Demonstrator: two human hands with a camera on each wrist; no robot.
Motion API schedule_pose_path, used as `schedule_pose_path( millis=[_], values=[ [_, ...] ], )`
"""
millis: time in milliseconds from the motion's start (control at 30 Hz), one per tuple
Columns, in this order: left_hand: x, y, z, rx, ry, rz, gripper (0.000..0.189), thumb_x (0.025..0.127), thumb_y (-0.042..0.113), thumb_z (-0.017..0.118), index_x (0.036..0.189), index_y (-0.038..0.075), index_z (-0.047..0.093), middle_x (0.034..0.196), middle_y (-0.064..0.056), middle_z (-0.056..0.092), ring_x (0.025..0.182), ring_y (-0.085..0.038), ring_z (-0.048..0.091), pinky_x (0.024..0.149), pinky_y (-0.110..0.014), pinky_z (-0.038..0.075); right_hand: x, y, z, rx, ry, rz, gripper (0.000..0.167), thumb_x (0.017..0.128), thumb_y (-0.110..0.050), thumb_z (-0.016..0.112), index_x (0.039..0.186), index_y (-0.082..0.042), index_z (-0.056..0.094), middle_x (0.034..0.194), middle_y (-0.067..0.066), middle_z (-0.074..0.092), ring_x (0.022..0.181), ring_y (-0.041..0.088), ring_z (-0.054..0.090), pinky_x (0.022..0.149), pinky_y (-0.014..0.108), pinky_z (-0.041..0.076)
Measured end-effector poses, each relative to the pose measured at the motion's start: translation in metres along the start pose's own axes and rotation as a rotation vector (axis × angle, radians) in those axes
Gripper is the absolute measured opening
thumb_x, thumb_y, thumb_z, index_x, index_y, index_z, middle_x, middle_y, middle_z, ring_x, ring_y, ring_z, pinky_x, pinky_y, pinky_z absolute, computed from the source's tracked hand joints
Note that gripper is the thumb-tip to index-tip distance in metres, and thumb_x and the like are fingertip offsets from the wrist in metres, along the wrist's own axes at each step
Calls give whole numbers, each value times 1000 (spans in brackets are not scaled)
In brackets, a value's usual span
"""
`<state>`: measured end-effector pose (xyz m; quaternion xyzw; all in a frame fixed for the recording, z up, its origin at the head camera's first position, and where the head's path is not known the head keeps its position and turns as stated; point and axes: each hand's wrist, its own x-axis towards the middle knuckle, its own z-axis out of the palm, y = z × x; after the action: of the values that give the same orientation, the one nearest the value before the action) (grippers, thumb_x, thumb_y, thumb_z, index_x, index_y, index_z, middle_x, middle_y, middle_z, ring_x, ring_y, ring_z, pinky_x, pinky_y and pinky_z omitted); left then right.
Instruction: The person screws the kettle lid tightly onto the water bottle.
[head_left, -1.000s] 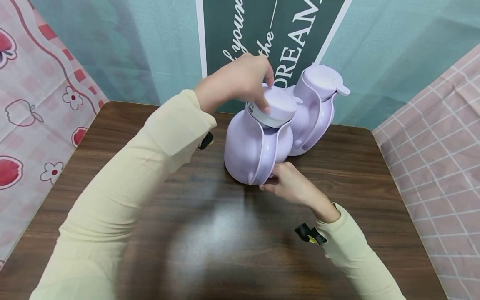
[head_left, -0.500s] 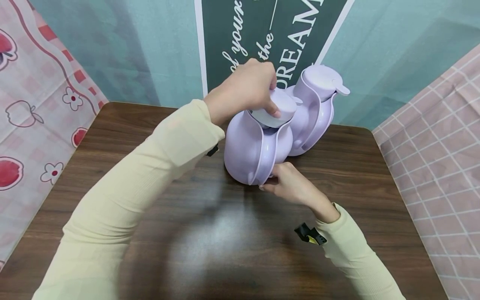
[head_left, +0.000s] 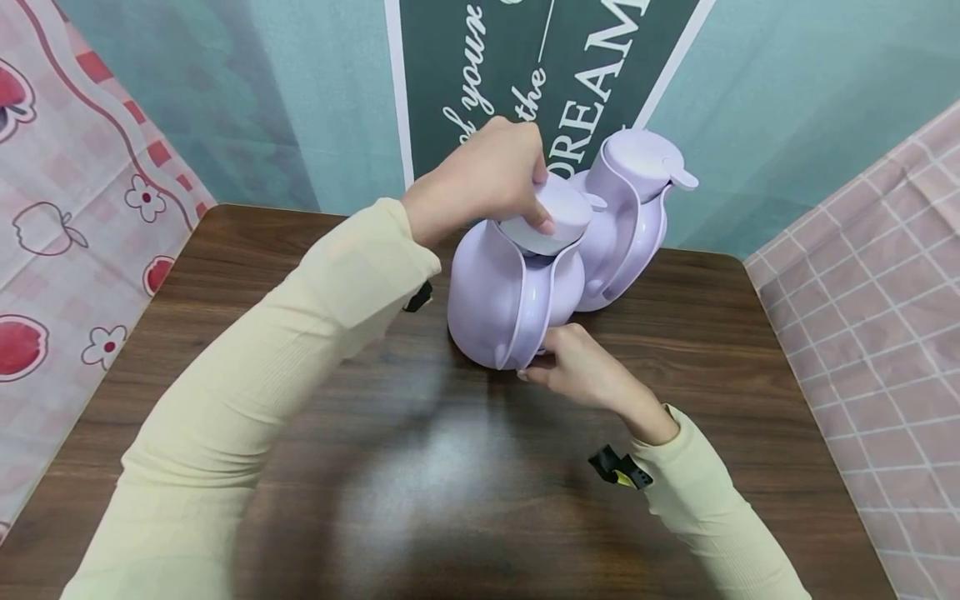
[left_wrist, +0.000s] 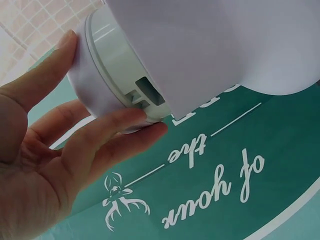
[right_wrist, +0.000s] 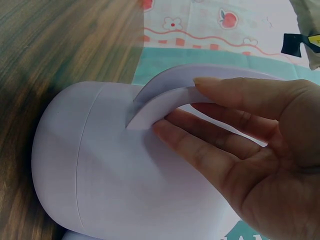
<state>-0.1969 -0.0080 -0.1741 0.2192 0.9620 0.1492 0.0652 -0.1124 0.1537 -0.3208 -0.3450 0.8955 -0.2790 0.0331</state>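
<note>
Lilac flask (head_left: 480, 296) near table's back edge (head_left: 270, 213); left hand (head_left: 487, 173) grips lid (head_left: 567, 207), right hand (head_left: 581, 367) handle (head_left: 531, 321).

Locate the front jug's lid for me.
In the head view, the lid is above and right of center, at the top of the front jug, held by the left hand; the rear jug stands behind to the right.

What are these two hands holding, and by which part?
The front jug: the left hand grips its lid; the right hand holds its handle near the lower end.
</note>
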Motion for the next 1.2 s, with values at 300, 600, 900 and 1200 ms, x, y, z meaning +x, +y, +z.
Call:
schedule_pose_path(
  millis=[300, 600, 900, 1200],
  values=[
    [1, -5, -2, -25, -27, 5, 32, 70, 37, 78, 82, 10, 69, 71, 3, 57, 80, -12, 43, 63, -21, 38, 1, -1, 0, 7, -11, 11, 11, 71, -2, 72, 78, -7, 66, 74, -3, 63, 73, 14, 59, 69, 33, 47],
    [7, 2, -8, 81, -127, -17, 67, 69, 45, 76, 126, 15, 56, 125, -1, 53, 110, -17, 45, 86, -29, 41, 1, -1, 0, 8, -11, 13, 11, 71, -2, 72, 79, -7, 66, 73, -4, 63, 72, 15, 59, 69, 33, 47],
    [8, 0, -6, 45, -122, -30, 62, 66, 45, 78, 117, 13, 62, 116, 1, 58, 109, -16, 43, 83, -28, 41, 1, -2, 0, 24, -11, 17, 13, 71, -2, 73, 81, -5, 66, 75, -2, 64, 73, 15, 59, 69, 33, 47],
    [4, -6, -3, 0, -96, -21, 62, 67, 42, 78, 120, 15, 61, 124, 3, 56, 110, -14, 47, 80, -22, 42, 1, -2, 2, 18, -1, -3, 12, 70, -2, 73, 78, -6, 65, 73, -3, 63, 72, 16, 59, 68, 33, 47]
  ],
)
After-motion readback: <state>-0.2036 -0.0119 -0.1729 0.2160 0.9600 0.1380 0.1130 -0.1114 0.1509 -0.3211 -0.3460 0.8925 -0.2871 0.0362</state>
